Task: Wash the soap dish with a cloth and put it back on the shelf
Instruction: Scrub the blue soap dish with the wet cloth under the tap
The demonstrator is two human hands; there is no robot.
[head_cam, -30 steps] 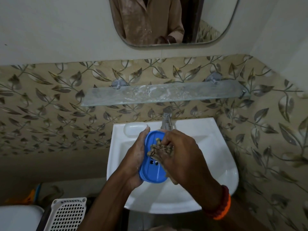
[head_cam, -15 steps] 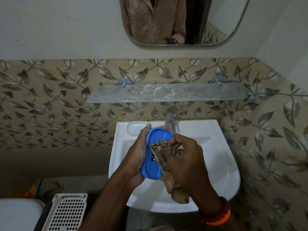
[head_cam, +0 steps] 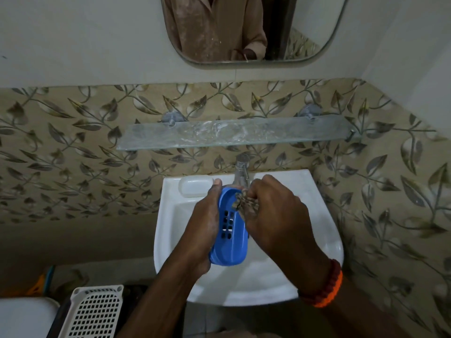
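Observation:
A blue soap dish point(head_cam: 229, 237) with small drain holes is held over the white sink point(head_cam: 317, 215), tilted on its edge. My left hand point(head_cam: 202, 228) grips it from the left side, thumb at its top end. My right hand point(head_cam: 273, 215) holds a bunched brown patterned cloth point(head_cam: 240, 202) and presses it against the upper part of the dish. Most of the cloth is hidden under my right hand. The glass shelf point(head_cam: 239, 134) is mounted on the wall above the tap and looks smeared.
A chrome tap point(head_cam: 241, 169) stands at the back of the sink just behind the hands. A white soap bar point(head_cam: 195, 186) lies on the sink's back left corner. A white perforated basket point(head_cam: 95, 311) sits low on the left. A mirror point(head_cam: 251, 30) hangs above.
My right hand has bunched the cloth and slid it up from the dish's middle to its top end. The hanging tail of the cloth is no longer visible.

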